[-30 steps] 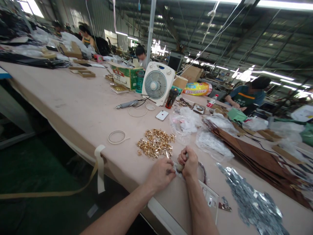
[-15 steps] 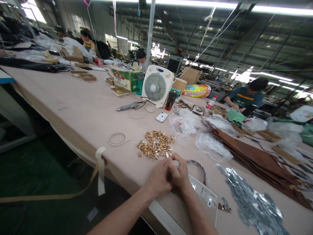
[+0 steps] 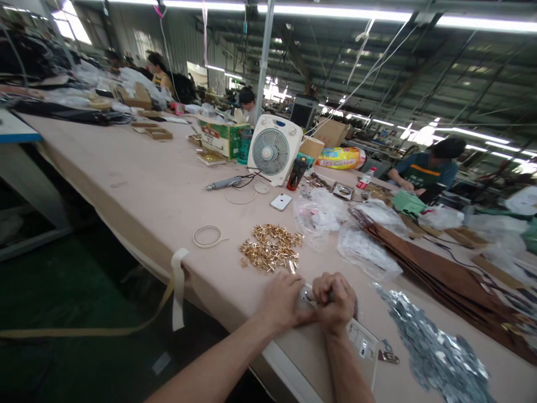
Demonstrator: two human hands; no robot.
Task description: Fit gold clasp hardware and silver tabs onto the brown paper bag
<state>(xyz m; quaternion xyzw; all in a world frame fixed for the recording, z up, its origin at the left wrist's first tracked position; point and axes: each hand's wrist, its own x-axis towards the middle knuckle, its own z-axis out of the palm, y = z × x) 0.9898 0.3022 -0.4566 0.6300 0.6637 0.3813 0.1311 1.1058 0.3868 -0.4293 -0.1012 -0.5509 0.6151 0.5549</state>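
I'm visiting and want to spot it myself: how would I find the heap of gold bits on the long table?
Find the white box fan standing on the long beige table. Come straight toward the camera from it, and the gold heap lies just beyond the person's left hand. It alone is shiny gold; the silver heap sits farther right.

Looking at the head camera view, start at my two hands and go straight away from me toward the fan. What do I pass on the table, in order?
left hand and right hand → pile of gold fittings → white phone → fan
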